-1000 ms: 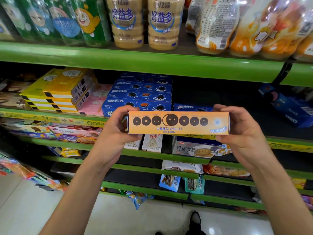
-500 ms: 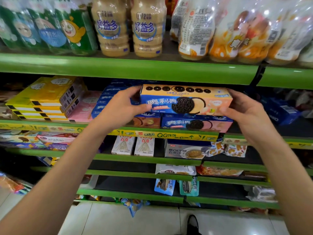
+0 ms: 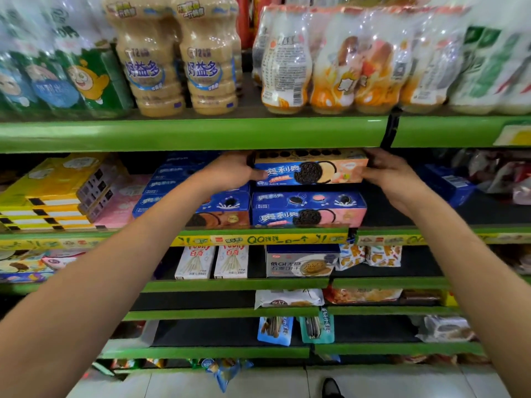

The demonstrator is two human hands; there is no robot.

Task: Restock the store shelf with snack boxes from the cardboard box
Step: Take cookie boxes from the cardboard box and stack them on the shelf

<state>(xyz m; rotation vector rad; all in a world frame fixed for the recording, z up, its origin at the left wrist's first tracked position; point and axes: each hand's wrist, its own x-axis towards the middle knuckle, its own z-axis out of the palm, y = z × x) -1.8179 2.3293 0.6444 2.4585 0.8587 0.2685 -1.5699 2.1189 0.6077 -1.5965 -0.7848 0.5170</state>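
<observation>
My left hand (image 3: 232,173) and right hand (image 3: 388,175) grip the ends of the orange snack box (image 3: 311,169), held just above the pink cookie box (image 3: 309,209), not yet resting. Risk: little clearance under the green shelf edge (image 3: 201,133); the box could catch there.

Shop: green shelves (image 3: 189,133) stocked with packaged snacks, drinks.

Snack box (image 3: 311,170) gripped at both ends by left hand (image 3: 230,172) and right hand (image 3: 386,173), above blue box (image 3: 309,209) on green shelf (image 3: 258,239).
</observation>
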